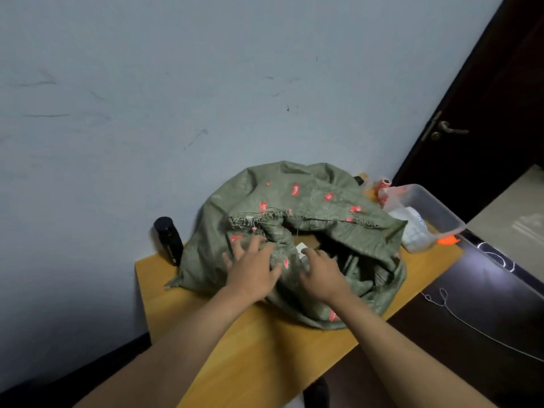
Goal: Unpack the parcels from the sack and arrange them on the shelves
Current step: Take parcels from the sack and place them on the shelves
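Observation:
A green woven sack (312,201) with red markings lies slumped on a yellow wooden table (241,343), its mouth facing me. Inside the mouth a brown cardboard parcel (309,241) with a white label shows. My left hand (253,269) rests on the sack's near left rim with fingers spread over the fabric. My right hand (321,275) reaches into the mouth, fingertips at the parcel's white label; whether it grips anything is hidden by blur and fabric.
A black bottle (168,240) stands at the table's back left by the wall. A clear plastic box (426,213) with bags and red items sits at the right. A dark door (482,113) and a dark surface with a thin cord (471,316) lie to the right.

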